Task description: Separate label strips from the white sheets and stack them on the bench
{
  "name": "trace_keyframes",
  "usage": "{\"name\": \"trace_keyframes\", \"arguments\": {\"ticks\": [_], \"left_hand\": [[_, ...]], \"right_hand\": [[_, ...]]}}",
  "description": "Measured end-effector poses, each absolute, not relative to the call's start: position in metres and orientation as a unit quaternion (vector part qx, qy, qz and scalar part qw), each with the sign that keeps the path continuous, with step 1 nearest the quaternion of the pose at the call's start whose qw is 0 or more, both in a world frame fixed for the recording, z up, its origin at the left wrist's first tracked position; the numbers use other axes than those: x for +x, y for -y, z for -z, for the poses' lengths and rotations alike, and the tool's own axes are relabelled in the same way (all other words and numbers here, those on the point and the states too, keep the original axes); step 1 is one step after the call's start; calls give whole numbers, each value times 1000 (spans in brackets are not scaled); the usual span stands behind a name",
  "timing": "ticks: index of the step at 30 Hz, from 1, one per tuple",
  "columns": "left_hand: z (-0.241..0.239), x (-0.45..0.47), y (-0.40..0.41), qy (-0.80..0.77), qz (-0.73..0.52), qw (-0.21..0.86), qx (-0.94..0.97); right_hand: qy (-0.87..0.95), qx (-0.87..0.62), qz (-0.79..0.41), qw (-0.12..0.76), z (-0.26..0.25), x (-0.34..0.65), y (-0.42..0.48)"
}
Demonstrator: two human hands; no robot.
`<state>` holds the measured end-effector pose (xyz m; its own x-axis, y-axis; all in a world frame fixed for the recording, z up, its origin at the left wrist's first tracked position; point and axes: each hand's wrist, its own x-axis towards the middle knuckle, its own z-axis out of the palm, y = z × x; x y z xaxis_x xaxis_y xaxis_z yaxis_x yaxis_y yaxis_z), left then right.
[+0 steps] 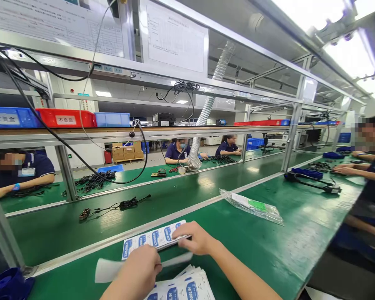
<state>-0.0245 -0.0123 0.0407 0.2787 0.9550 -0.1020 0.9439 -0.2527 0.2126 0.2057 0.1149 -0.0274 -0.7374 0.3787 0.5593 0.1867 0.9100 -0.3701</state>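
My left hand [140, 266] is closed on a thin white sheet [106, 270], which curls out on both sides of the fist and is partly smeared by motion. My right hand [195, 237] grips the right end of a stack of label sheets [143, 241] printed with blue and white labels, its fingers on top. That stack lies on the green bench near the metal strip. Below and between my hands is a second pile of label sheets [190, 287] with the same blue print, slightly fanned and cut off by the frame's lower edge.
A clear plastic bag [253, 206] with a green slip lies right of my hands. Beyond the strip is a coiled black cable [128, 204]. A headband-like device [312, 179] rests farther right. A blue object [9, 285] sits at lower left. Several co-workers sit around the benches.
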Motion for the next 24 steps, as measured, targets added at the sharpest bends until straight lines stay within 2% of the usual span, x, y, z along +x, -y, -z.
{"name": "trace_keyframes", "arguments": {"ticks": [2,4,7,9,12,16,24], "left_hand": [[-38,-22,16,-584,-1,131,801],[-32,-19,16,-563,34,154,812],[-23,-18,11,-543,72,197,813],[-23,-23,8,-545,71,236,802],[-32,-38,10,-558,24,269,785],[-45,-60,12,-605,-44,240,758],[-34,-59,-11,-650,-60,145,744]], "right_hand": [[915,-218,-139,309,32,213,-125],[931,-263,-85,237,37,217,-134],[949,-282,-19,137,43,215,-141],[952,-283,6,116,45,212,-143],[957,-269,43,102,45,210,-142],[961,-251,77,91,44,213,-142],[942,-271,93,174,51,211,-146]]}}
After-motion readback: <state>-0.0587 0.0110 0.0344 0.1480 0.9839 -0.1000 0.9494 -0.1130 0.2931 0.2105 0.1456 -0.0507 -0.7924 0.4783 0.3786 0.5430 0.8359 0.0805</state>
